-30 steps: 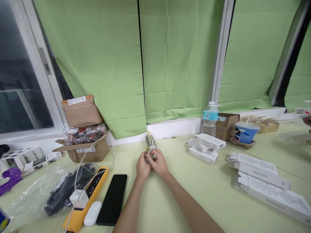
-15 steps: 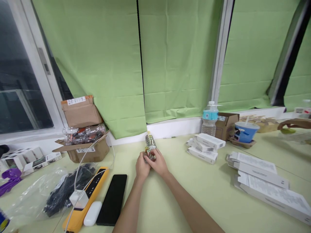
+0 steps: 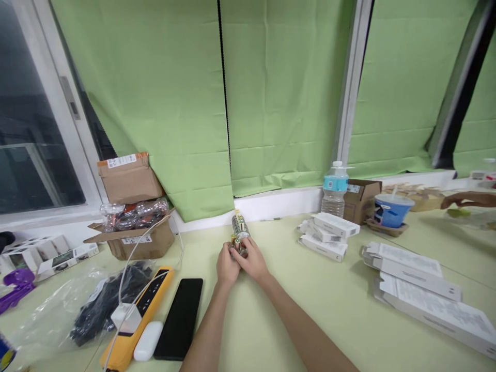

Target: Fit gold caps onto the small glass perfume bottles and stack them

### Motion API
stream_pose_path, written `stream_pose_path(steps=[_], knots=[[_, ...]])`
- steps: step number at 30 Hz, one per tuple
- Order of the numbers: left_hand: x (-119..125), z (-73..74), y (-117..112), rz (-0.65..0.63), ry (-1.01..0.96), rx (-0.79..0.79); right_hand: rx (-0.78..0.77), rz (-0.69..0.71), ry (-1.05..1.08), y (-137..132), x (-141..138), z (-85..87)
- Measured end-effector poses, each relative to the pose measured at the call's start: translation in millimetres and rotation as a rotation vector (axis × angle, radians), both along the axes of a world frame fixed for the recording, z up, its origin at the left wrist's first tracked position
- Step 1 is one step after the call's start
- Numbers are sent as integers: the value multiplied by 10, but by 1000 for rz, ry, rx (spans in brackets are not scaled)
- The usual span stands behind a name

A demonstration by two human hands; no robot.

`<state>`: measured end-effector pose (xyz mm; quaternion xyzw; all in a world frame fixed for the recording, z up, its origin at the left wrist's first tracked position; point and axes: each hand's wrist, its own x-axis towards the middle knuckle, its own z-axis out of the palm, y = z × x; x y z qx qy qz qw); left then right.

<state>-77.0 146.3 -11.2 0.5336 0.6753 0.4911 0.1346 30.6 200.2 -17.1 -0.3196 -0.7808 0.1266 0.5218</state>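
Note:
A slim see-through bottle (image 3: 241,225) with yellow and green markings lies on the table, its yellow tip toward the window wall. My left hand (image 3: 228,264) is closed at the near end of the bottle, on its left side. Opposite it, my right hand (image 3: 251,258) curls its fingers around the same end, its thumb reaching toward the left hand. The fingers touch or nearly touch each other. They cover the bottle's near end, so its details are hidden.
Left are a black phone (image 3: 180,319), a white case (image 3: 148,341), a yellow power strip (image 3: 135,323) and an open carton (image 3: 141,246). Right are white boxes (image 3: 434,310), a water bottle (image 3: 334,191) and a blue cup (image 3: 392,211). Another person's hand (image 3: 470,198) shows far right.
My hands and the bottle stay almost in place. The other person's hand at the far right has shifted slightly left.

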Motion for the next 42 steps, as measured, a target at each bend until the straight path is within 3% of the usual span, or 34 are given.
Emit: stream_pose_path(steps=[8,14,24,42], knots=[[6,-7,6,23,47,-18,-138,52,40,3,-3,-8],[14,-1,-3,30,66,-11,-155,64,46,-9,-6,5],[28,-43,28,59,112,-15,-170,-125,-25,-22,-4,31],[-43,-119,107,50,-48,56,-276,-313,57,67,45,-8]])
